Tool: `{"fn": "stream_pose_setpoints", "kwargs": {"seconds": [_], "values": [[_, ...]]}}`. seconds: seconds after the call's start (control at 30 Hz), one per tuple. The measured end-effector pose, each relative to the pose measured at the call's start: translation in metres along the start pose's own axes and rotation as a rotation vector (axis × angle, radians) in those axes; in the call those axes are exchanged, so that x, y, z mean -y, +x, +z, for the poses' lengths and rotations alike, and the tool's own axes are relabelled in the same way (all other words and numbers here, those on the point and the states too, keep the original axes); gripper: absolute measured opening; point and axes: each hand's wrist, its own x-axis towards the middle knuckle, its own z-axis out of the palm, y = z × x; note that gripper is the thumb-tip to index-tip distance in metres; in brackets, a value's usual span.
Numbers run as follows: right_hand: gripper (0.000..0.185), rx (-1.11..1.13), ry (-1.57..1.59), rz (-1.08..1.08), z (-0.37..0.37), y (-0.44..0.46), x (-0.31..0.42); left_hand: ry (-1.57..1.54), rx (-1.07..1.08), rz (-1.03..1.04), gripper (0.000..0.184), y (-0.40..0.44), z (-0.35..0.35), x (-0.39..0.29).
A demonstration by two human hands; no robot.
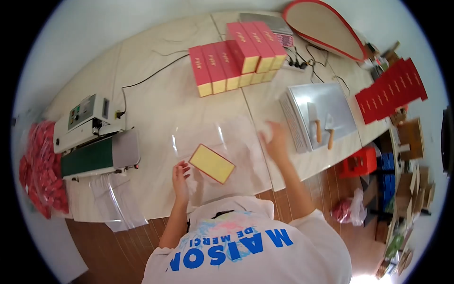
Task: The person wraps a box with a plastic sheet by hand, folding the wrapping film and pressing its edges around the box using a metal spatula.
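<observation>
Yellow box [212, 164]: lying askew on the tbl [156, 104] right in front of me, yellow panel facing up, red rim showing; prob. sitting there so it's being in easy reach of both hands.

Clear plastic [221, 134]: spreading around the box's far side, glinting; can't tell if the box is lying in it or on it.

L hand [180, 175]: hovering just beside the box's left corner, fingers loosely bent; can't tell if I'm touching the edge or pinching any plastic. Prob. posing there for steadying.

R hand [273, 139]: hanging betw. box & metal case, fingers spread, gripping nothing I can see.

Metal case [338, 102]: sitting on my R, its flat top serving as a shelf.

Wood-handled tools [318, 132]: two, lying side by side on the case, handles pointing roughly my way, prob. for quick grabbing.

Red boxes [201, 66]: standing at the far side, packed tight, some resting on others; prob. saving space & leaving me elbow room.

Machine [90, 113]: standing on my L, green belt [87, 157] running along its near side; cord [151, 72] trailing off toward the far side, away from my hands.

Plastic bags [120, 199]: lying by the near edge, partly overhanging, prob. for easy picking w/ the L.
</observation>
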Motion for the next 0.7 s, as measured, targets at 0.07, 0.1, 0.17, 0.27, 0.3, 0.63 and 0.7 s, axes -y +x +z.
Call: {"fn": "stream_pose_setpoints", "kwargs": {"seconds": [0.07, 0.1, 0.17, 0.27, 0.3, 0.63, 0.7], "values": [[0.06, 0.16, 0.191, -0.153, 0.014, -0.003, 0.092, 0.0, 0.015, -0.05, 0.04, 0.0, 0.004, 0.005], [0.063, 0.23, 0.186, -0.185, 0.018, -0.004, 0.129, -0.026, 0.053, -0.107, 0.04, -0.002, 0.006, 0.009], [0.066, 0.312, 0.183, -0.219, 0.035, -0.006, 0.171, -0.089, 0.149, -0.188, 0.043, -0.01, 0.003, 0.015], [0.075, 0.44, -0.052, -0.293, 0.058, -0.008, 0.199, -0.113, 0.225, -0.33, 0.048, -0.021, -0.006, 0.046], [0.075, 0.488, -0.13, -0.245, 0.066, -0.007, 0.199, -0.117, 0.224, -0.326, 0.048, -0.025, -0.013, 0.047], [0.073, 0.278, 0.21, -0.023, -0.015, -0.004, 0.223, -0.518, 0.801, -0.713, 0.084, -0.019, 0.0, 0.053], [0.073, 0.268, 0.247, -0.024, -0.039, -0.011, 0.219, -0.957, 0.863, -0.559, 0.089, 0.001, 0.006, 0.034]]}}
